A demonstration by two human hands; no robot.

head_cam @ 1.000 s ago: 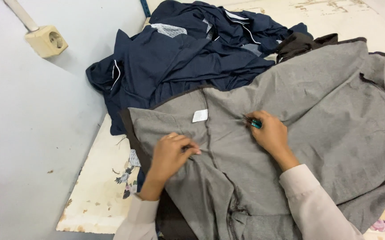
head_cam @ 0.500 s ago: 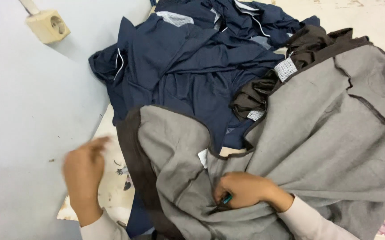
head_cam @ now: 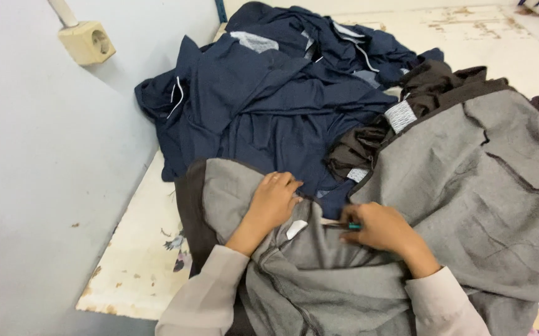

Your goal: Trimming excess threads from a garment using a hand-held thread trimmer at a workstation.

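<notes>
So the big stuff first: worn table (head_cam: 133, 274) against a pale wall (head_cam: 27, 186), with a heap of navy garments (head_cam: 269, 106) at the back and the grey garment (head_cam: 468, 205) spread across the front right, dark lining (head_cam: 431, 87) showing along its top edge. I've got the grey cloth bunched up right in front of me. My left hand (head_cam: 274, 202) rests open and flat on the fabric, fingers pressing it down just above a small white tag (head_cam: 295, 229). My right hand (head_cam: 378, 228) is clenched around a little teal-handled tool (head_cam: 347, 226), tip pointing toward that tag. I can't tell if it's a snipper or a ripper. To do this bit well, I reckon I want the left hand keeping the cloth taut and the tip working only at the tag, not into the cloth.
</notes>
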